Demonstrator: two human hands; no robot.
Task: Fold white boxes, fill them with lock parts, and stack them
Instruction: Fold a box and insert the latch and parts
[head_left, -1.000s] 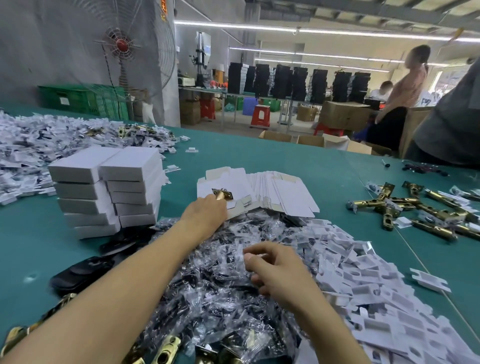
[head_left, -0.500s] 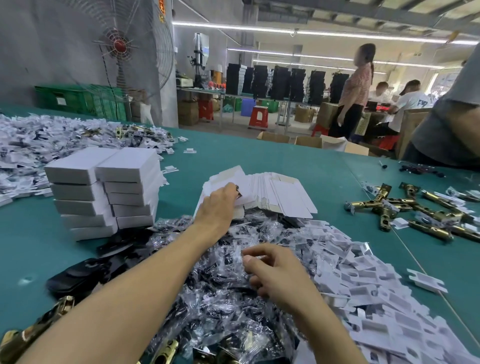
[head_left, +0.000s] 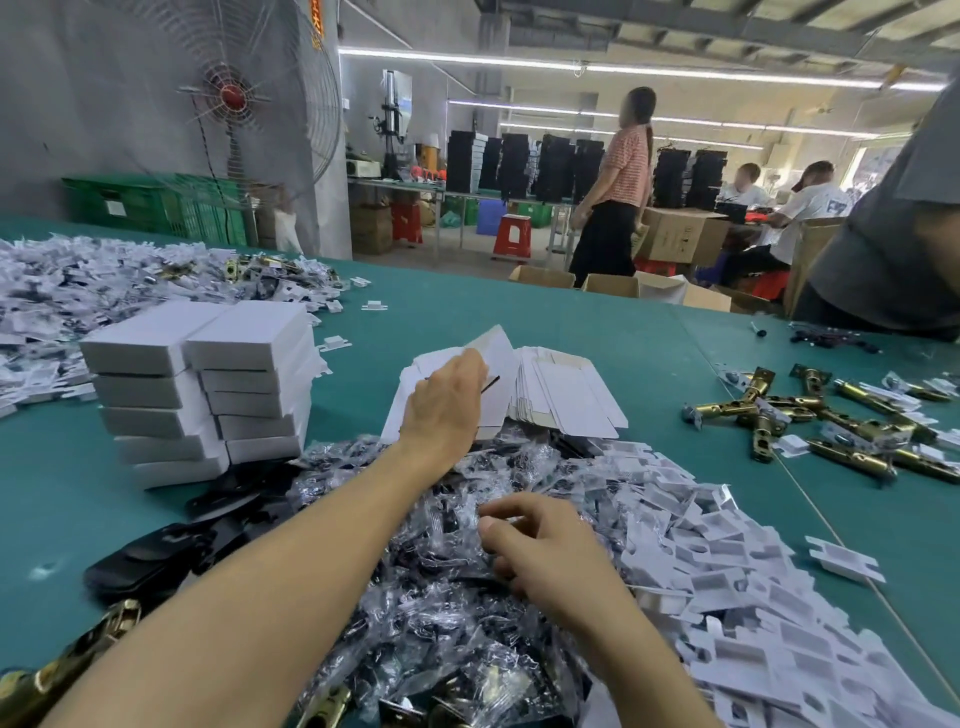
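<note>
A fanned pile of flat white box blanks (head_left: 566, 400) lies on the green table (head_left: 649, 353). My left hand (head_left: 447, 405) reaches over it and grips the top blank (head_left: 493, 348), lifting its far edge. My right hand (head_left: 545, 545) hovers with loosely curled fingers over a heap of clear plastic bags holding dark lock parts (head_left: 441, 597); I cannot tell whether it pinches a bag. Two stacks of folded white boxes (head_left: 208, 395) stand to the left.
White card inserts (head_left: 753, 623) spread at the right of the bag heap, and more lie far left (head_left: 62, 291). Brass latch bolts (head_left: 831, 421) lie at the right and by my left elbow (head_left: 78, 660). A person in grey (head_left: 893, 234) stands at the table's right edge.
My left hand moved forward from the near edge of the blanks onto the pile and raised the top blank; the small brass part seen there is now hidden. My right hand barely moved.
</note>
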